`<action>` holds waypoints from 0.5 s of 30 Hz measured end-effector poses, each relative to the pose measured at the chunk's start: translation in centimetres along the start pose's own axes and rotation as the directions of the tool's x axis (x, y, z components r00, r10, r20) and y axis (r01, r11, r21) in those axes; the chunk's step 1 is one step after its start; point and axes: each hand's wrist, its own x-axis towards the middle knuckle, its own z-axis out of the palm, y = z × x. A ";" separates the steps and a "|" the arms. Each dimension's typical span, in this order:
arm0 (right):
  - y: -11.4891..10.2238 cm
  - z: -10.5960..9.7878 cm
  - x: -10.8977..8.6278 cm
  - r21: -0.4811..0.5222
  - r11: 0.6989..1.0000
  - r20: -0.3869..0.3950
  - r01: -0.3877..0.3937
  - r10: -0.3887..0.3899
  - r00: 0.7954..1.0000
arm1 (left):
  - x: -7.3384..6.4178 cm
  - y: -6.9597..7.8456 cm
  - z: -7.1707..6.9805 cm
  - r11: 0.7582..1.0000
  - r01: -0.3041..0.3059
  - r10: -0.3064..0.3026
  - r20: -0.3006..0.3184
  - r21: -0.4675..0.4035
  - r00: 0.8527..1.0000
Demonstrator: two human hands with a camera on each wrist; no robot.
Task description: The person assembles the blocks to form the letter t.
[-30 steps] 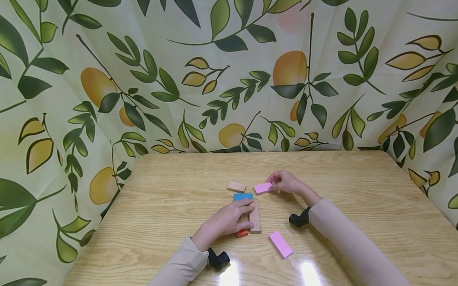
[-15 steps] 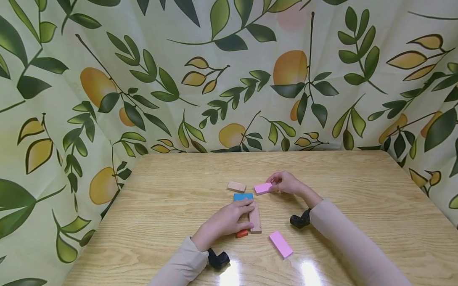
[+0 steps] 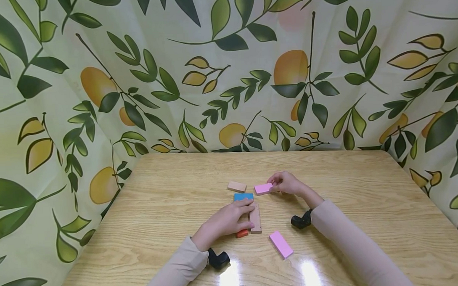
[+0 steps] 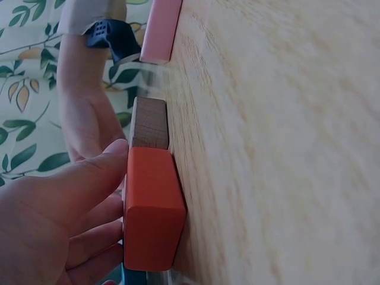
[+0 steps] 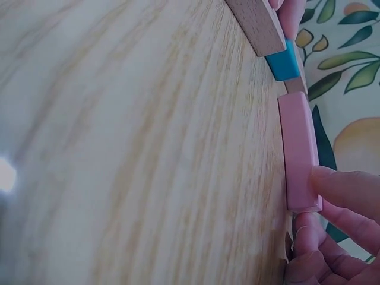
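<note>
My left hand (image 3: 225, 219) lies over a group of blocks on the table, partly hiding them. Its fingertips reach onto a long plain wooden block (image 3: 256, 222), and a blue block (image 3: 244, 196) shows past them. Below the palm a red block (image 4: 154, 202) peeks out, its end beside the wooden block; in the left wrist view the thumb lies along their upper side. With thumb and fingers, my right hand (image 3: 285, 182) pinches the right end of a pink block (image 5: 297, 148), which lies flat just beyond the blue one.
A small plain wooden block (image 3: 236, 186) lies left of the pinched pink block. Another pink block (image 3: 281, 244) lies nearer, between the forearms. Black wrist devices (image 3: 218, 260) show under both sleeves. A leaf-patterned cloth (image 3: 226, 75) hangs behind the table (image 3: 169, 174).
</note>
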 end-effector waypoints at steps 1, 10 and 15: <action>0.0 0.0 0.0 0.002 1.000 0.000 -0.002 0.002 1.000 | 0.0 0.0 0.0 1.000 0.001 -0.001 0.000 0.000 1.000; 0.1 0.1 -0.2 -0.011 1.000 0.000 0.003 -0.003 1.000 | 0.0 0.0 0.0 1.000 0.002 -0.002 0.003 -0.004 1.000; 0.1 0.2 -0.3 -0.030 0.999 -0.005 0.010 -0.010 1.000 | -0.1 0.0 0.0 1.000 -0.006 0.006 -0.004 0.002 1.000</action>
